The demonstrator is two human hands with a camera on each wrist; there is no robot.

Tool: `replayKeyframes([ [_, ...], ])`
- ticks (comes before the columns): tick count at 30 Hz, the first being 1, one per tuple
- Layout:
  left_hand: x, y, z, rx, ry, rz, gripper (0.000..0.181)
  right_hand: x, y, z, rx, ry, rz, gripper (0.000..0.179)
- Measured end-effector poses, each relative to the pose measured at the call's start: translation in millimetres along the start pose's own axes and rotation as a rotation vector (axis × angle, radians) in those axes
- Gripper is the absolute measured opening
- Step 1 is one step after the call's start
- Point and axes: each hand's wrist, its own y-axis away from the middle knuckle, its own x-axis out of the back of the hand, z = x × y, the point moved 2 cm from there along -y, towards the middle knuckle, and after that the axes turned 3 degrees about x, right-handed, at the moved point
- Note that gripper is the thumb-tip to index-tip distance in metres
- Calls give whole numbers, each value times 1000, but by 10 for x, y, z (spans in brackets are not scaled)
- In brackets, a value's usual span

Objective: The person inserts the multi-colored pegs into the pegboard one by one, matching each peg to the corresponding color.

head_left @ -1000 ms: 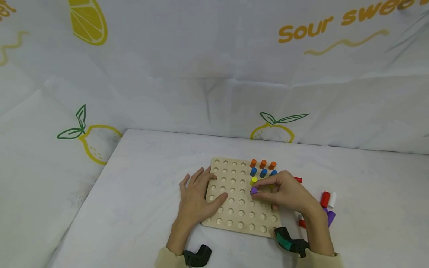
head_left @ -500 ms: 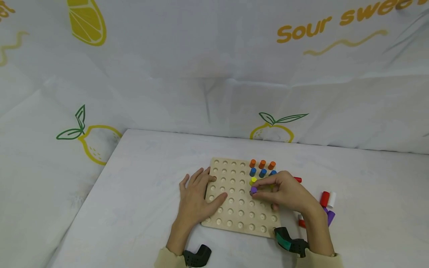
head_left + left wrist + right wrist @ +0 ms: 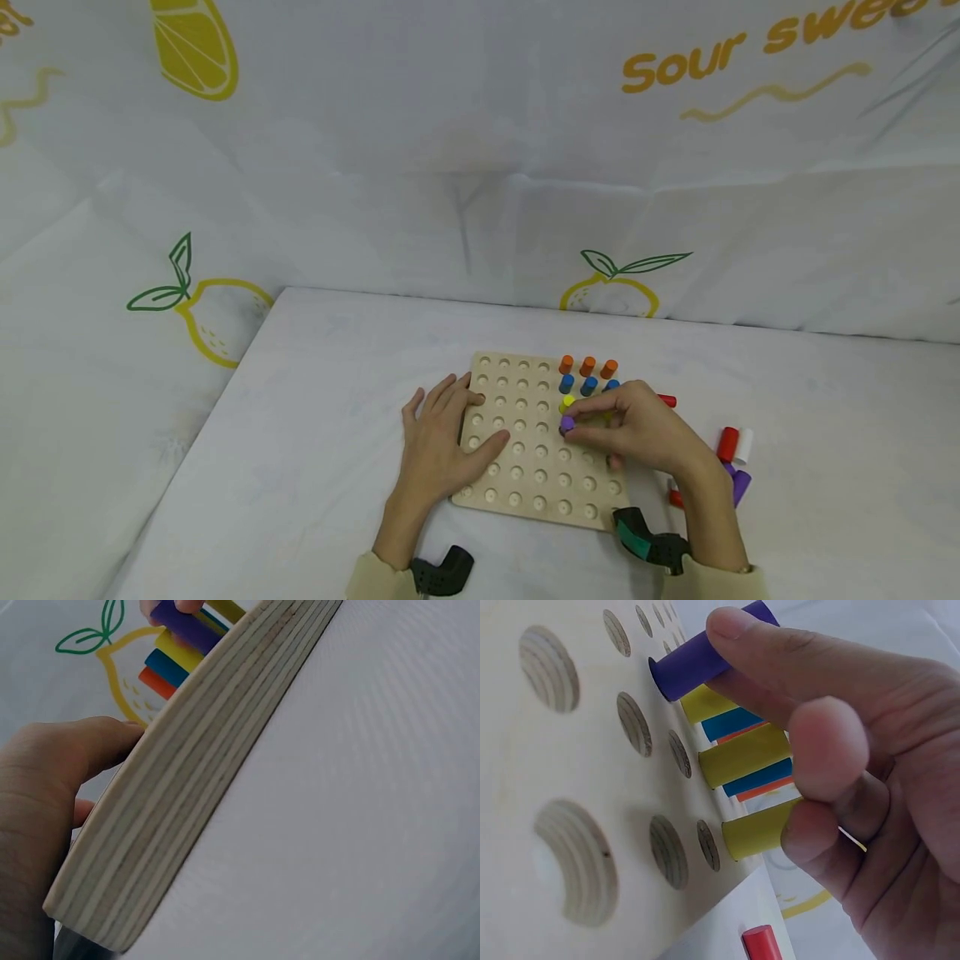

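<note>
A square wooden pegboard [image 3: 551, 492] with rows of round holes lies on the table. My right hand [image 3: 648, 429] pinches a purple peg [image 3: 694, 664] between thumb and finger, its lower end at a hole in the board. Behind it, yellow pegs [image 3: 754, 832] stand in a row, partly hidden by that hand in the head view. Farther back are rows of blue pegs [image 3: 588, 387] and orange pegs [image 3: 588, 365], all upright. My left hand [image 3: 438, 454] rests on the board's left side with fingers spread, thumb on the top face.
Right of the board lie loose pegs: a red peg [image 3: 727, 444], a white peg [image 3: 743, 447], a purple one [image 3: 742, 487] and others partly behind the right wrist. Another red peg [image 3: 667, 402] lies by the board's right side. A lemon-printed cloth [image 3: 420, 233] hangs behind the table.
</note>
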Motion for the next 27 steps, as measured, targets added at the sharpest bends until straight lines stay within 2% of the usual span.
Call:
replayKeyframes([
  [12,13,-7,16,1,7,-2,49,-21,-15,4,4,-6,-10,22],
  [20,10,-2,20,8,18,-9,49,-10,9,9,-34,39,0,22],
  [27,10,-1,14,8,6,-5,51,-6,16,21,-19,59,20,24],
])
